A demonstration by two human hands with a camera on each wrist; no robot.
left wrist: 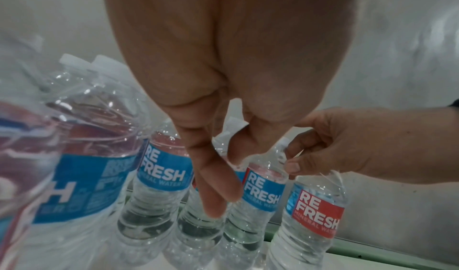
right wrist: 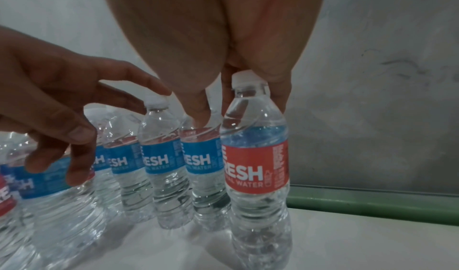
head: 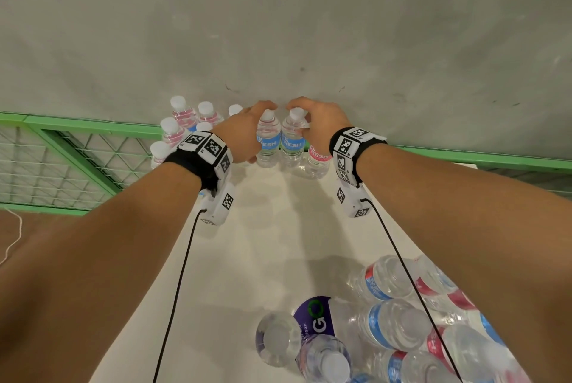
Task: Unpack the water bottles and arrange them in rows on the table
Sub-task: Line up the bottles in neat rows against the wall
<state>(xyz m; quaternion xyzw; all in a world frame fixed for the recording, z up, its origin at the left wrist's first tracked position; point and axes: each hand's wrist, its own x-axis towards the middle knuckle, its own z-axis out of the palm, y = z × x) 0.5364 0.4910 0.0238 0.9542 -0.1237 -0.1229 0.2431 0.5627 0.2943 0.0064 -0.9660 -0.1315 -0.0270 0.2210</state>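
A white table [head: 247, 258] is seen, its far edge set against a green rail [head: 93, 124] below a grey wall. Along that far edge, upright water bottles are stood close together: a cluster with white caps at the far left [head: 173, 131], then two blue-labelled bottles [head: 268, 144] side by side, then a red-labelled bottle [head: 318, 159] just beside them at the right end. On the near right part of the table, a shrink-wrapped pack of bottles [head: 402, 330] is laid, with a purple sticker [head: 312, 314] on its wrap; how many bottles it holds cannot be told.
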